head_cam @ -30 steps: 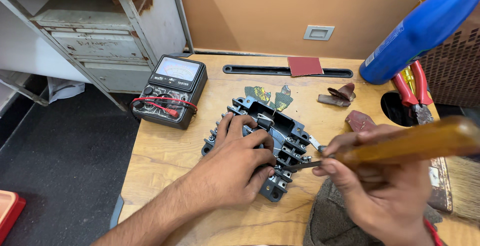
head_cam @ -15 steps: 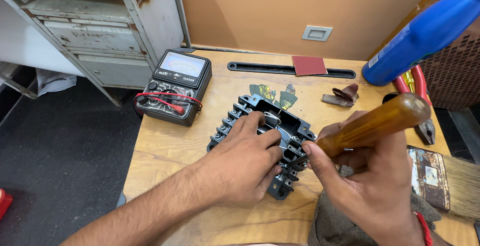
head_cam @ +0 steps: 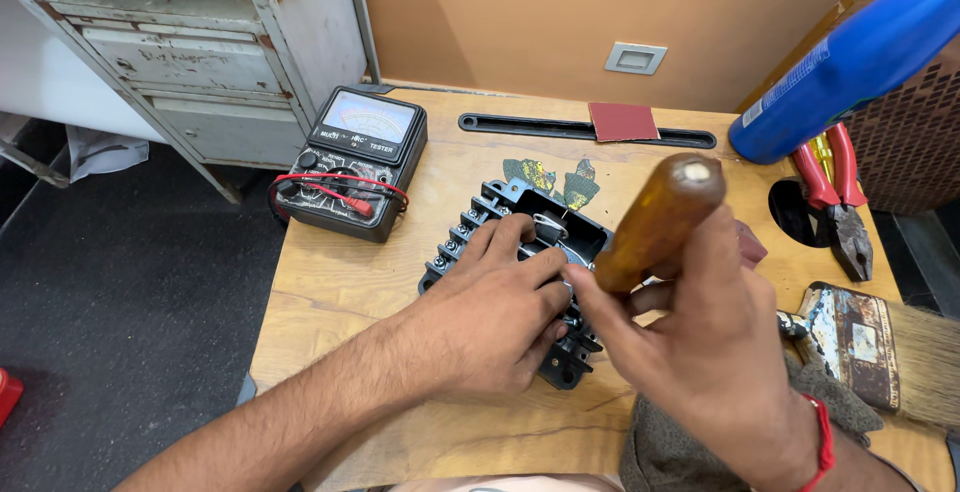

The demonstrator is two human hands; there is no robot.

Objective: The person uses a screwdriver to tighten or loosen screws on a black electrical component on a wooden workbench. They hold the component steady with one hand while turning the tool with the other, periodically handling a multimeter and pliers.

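View from above onto a wooden work surface (head_cam: 340, 292). At centre lies a black electrical contactor block (head_cam: 520, 252), its rows of screw terminals along the near-left edge and its open top showing a metal spring clip. The left hand (head_cam: 495, 317) lies flat over the block's near half, fingers curled on its top and side, its grip pressing the block down on the surface. The right hand (head_cam: 710, 352) has its grip clenched round a screwdriver with an amber wooden handle (head_cam: 658, 222); the handle tilts up and away toward the camera, and the shaft runs down into the block, where the tip is hidden behind the fingers of both hands. A red thread band circles the right wrist.

Surroundings: an analogue multimeter (head_cam: 355, 157) with red and black leads coiled on its face stands to the left of the block, apart from it. Behind the block lie scraps of green abrasive paper (head_cam: 560, 182), a long black strip (head_cam: 585, 132) and a dark red square of sandpaper (head_cam: 622, 122) resting on it. At right: a blue spray can (head_cam: 850, 62), red-handled pliers (head_cam: 835, 197), a worn paintbrush (head_cam: 880, 347) and a grey cloth (head_cam: 680, 452). A rusted metal cabinet (head_cam: 200, 62) stands beyond the surface's left corner.
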